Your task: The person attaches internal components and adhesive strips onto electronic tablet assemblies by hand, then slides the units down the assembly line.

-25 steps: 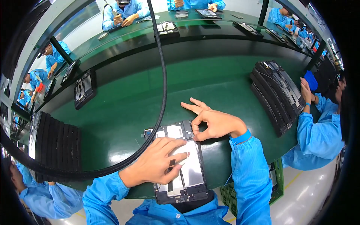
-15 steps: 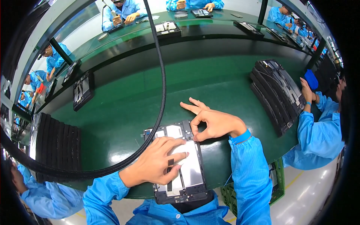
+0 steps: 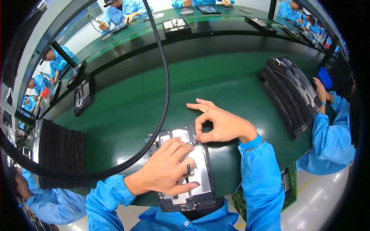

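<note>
An opened tablet-like device (image 3: 203, 175) with a black frame and silvery panels lies in front of me at the near table edge. My left hand (image 3: 162, 167) rests over its left and middle part, fingers spread and the thumb apart from them. A narrow black strip (image 3: 189, 169) stands up from the panel between that thumb and the bent index finger; whether they touch it is unclear. At the device's upper right edge, my right hand (image 3: 227, 125) pinches thumb and index together, its other fingers stretched out. What lies in the pinch is too small to make out.
A thick black cable (image 3: 166, 77) arcs in front of the table, passing by my left hand. Stacks of black devices stand at left (image 3: 61, 150) and right (image 3: 293, 100), with a co-worker's hand (image 3: 320, 90) beside the right one. A green crate (image 3: 295, 188) sits below.
My left hand's thumb and index have moved slightly right and spread wider, and the black strip beside them now points upward. My right hand keeps its pinch at the edge. The view has shifted slightly.
</note>
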`<act>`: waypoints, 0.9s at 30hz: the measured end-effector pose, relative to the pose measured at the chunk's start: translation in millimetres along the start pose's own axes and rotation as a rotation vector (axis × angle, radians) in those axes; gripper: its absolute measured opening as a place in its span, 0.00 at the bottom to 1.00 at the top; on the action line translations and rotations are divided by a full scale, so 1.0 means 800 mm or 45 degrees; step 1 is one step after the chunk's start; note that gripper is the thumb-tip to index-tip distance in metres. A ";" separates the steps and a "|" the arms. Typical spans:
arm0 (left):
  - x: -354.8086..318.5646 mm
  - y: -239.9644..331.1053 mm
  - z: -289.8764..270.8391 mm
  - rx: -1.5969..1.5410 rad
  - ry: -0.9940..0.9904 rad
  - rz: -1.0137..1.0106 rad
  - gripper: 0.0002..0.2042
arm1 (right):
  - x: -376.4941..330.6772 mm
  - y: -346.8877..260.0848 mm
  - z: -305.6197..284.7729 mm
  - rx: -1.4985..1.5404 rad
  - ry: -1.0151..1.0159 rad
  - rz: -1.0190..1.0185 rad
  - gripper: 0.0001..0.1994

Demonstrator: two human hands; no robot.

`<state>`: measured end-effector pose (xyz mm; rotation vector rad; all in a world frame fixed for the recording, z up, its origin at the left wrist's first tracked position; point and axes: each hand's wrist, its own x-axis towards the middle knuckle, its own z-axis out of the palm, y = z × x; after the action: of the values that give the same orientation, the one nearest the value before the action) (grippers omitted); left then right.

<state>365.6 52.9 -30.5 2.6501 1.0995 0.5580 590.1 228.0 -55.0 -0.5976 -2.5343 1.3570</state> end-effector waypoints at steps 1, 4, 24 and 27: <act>0.001 -0.001 0.001 0.001 -0.003 0.002 0.25 | 0.001 0.002 0.007 -0.002 0.063 -0.026 0.09; -0.002 -0.002 0.011 0.008 0.039 -0.004 0.25 | 0.010 0.002 0.024 -0.022 0.183 -0.116 0.09; -0.010 0.001 0.027 0.154 0.213 -0.124 0.17 | 0.019 0.004 0.055 -0.004 0.412 -0.272 0.09; -0.008 -0.003 0.026 0.098 0.259 -0.131 0.17 | 0.020 0.003 0.056 0.032 0.431 -0.256 0.09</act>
<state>368.6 48.7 -51.7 2.6274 1.3304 0.7934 560.1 202.7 -82.2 -0.5029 -2.2346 1.1116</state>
